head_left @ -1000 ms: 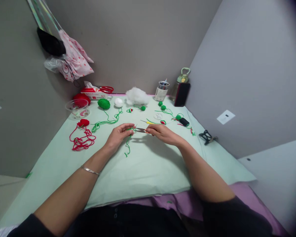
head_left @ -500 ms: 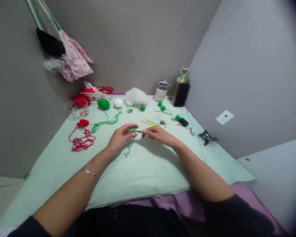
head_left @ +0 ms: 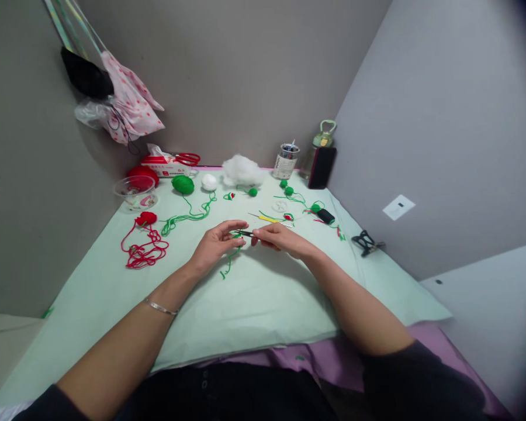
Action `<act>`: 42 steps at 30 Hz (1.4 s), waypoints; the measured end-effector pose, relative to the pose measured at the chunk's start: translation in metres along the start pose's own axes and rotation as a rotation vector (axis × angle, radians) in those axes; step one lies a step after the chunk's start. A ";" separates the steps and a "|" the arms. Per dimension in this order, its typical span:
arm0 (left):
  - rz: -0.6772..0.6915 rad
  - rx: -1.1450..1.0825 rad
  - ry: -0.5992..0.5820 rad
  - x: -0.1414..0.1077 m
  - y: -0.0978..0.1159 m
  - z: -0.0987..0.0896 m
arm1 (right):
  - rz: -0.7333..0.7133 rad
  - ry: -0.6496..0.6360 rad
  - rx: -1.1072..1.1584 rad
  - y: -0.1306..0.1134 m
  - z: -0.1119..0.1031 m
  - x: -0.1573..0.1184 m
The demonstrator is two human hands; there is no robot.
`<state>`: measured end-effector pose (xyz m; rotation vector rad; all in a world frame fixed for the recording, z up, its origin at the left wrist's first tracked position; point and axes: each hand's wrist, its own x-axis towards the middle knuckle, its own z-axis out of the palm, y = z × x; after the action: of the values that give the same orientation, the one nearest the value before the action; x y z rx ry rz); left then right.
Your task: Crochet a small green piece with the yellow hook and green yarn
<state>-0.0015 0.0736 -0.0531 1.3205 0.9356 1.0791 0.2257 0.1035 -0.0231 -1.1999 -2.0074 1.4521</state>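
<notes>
Near the middle of the covered table (head_left: 245, 304), my left hand (head_left: 217, 242) pinches a small green piece of yarn work, mostly hidden by the fingers. A loose green yarn tail (head_left: 229, 266) hangs from it onto the cloth. My right hand (head_left: 280, 237) is closed round a thin dark tool (head_left: 246, 234), whose tip reaches the green piece between the left fingers. Just behind the hands lie a yellow-handled hook (head_left: 267, 218) and a small red, white and green piece (head_left: 288, 217).
Red yarn (head_left: 146, 251) lies loose at the left, below a clear tub (head_left: 135, 193). Green yarn (head_left: 183, 185), a white ball (head_left: 209, 182) and fluffy stuffing (head_left: 242, 171) stand at the back. A phone (head_left: 322, 168) leans on a bottle (head_left: 324, 137) at right; a black stand (head_left: 366, 242) is nearer.
The dark tool has shifted slightly left and tilted, its tip now further over the green piece. My right fingers have turned a little. My left hand stays nearly in place.
</notes>
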 end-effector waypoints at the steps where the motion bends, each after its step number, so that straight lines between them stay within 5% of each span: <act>1: -0.002 0.000 -0.001 0.000 0.000 0.000 | 0.000 0.001 0.002 -0.001 0.000 0.000; 16: -0.038 0.051 -0.057 0.001 0.005 -0.001 | -0.034 0.025 -0.080 -0.012 -0.001 -0.005; 21: -0.069 0.148 -0.117 0.002 0.027 -0.024 | -0.089 -0.047 -0.224 -0.009 -0.013 -0.009; 26: -0.143 0.284 -0.158 -0.002 0.043 -0.054 | -0.211 0.181 -0.441 0.007 0.002 0.004; 34: 0.124 0.568 0.311 0.011 0.028 -0.080 | -0.349 0.245 -0.738 0.031 0.034 0.047; 38: 0.241 0.621 0.354 0.011 0.021 -0.067 | -0.344 0.234 -0.807 0.027 0.033 0.049; 42: 0.259 0.582 0.140 0.002 0.006 -0.028 | -0.331 0.253 -0.796 0.020 0.035 0.042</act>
<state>-0.0277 0.0830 -0.0489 1.9007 1.2691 1.1511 0.1858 0.1196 -0.0619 -1.1546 -2.5106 0.3039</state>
